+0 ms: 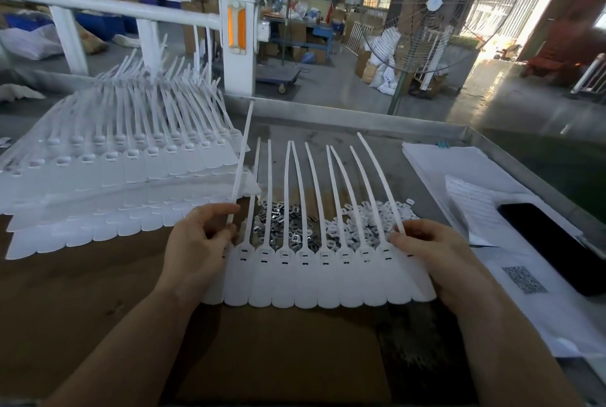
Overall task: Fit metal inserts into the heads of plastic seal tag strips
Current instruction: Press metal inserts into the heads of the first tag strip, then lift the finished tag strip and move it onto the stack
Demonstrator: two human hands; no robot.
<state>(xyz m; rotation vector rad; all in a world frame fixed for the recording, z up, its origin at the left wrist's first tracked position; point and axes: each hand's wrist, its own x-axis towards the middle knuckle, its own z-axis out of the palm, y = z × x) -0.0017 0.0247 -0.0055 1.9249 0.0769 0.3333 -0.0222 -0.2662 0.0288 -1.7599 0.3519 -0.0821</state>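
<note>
A joined row of white seal tag strips (314,278) lies flat in front of me, heads with dark slots toward me and thin tails fanning away. My left hand (196,242) grips the row's left end, thumb and fingers pinching the leftmost tail (241,164), which lifts up and away. My right hand (433,252) holds the row's right end, fingertips on the last head. Beyond the heads, under the tails, lie a pile of small metal inserts (282,219) and a pile of small white plastic pieces (360,219).
A tall stack of more joined tag strips (124,164) sits at the left on brown cardboard (82,292). White papers (459,170), a printed code sheet (524,278) and a black phone (557,246) lie at the right. A raised metal rim (360,118) bounds the table; a fan (433,6) stands beyond.
</note>
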